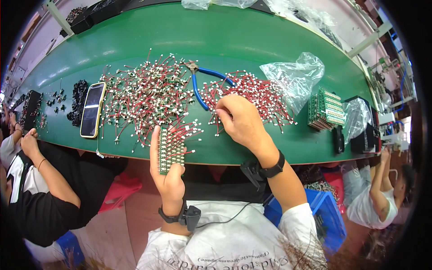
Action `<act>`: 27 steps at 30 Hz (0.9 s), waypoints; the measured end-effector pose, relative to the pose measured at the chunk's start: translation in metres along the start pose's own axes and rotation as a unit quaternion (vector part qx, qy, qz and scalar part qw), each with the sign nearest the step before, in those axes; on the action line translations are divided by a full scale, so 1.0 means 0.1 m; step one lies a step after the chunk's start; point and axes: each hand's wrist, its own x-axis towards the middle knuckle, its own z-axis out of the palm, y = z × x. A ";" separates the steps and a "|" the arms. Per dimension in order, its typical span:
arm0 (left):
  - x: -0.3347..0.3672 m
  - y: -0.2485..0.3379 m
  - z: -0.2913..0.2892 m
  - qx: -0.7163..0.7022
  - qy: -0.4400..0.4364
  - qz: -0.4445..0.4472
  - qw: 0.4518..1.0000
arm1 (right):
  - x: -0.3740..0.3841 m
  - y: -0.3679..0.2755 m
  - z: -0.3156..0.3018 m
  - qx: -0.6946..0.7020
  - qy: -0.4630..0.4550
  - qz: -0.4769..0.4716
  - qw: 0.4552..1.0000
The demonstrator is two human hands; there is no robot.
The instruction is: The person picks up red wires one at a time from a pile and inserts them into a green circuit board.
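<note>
My left hand point(169, 186) grips a green circuit board panel point(170, 153) at the table's front edge, thumb on one side and fingers along the other. Red wires with white plugs stick out from the panel's upper right. My right hand point(243, 120) is curled over the near left part of a heap of loose red wires with white plugs point(267, 96). Its fingertips are drawn together, and whatever is between them is too small to see. Farther left lies a bigger heap of small boards with red wires point(146, 92). Blue-handled cutters point(195, 85) rest between the two heaps.
A phone point(93, 109) and black parts point(78, 102) lie left. To the right are a clear plastic bag point(294, 76), stacked green panels point(325, 110) and a black bin point(362, 135). A blue crate point(330, 216) stands below the table. Co-workers sit on both sides.
</note>
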 end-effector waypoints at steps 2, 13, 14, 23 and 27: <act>0.00 -0.04 0.02 -0.007 0.001 0.004 1.000 | 0.00 -0.03 -0.05 0.041 -0.009 0.008 0.999; -0.03 -0.13 0.25 -0.063 -0.025 -0.035 0.997 | -0.32 -0.47 -0.43 0.355 -0.093 0.217 0.905; -0.04 -0.13 0.26 -0.056 -0.030 -0.037 0.997 | -0.37 -0.51 -0.43 0.356 -0.065 0.202 0.910; -0.13 -0.19 0.50 -0.027 -0.080 0.037 0.996 | -0.49 -0.90 -0.38 0.235 -0.027 0.010 0.972; -0.14 -0.27 0.48 -0.034 -0.079 0.035 0.996 | -0.47 -0.79 -0.28 0.169 0.031 -0.038 0.984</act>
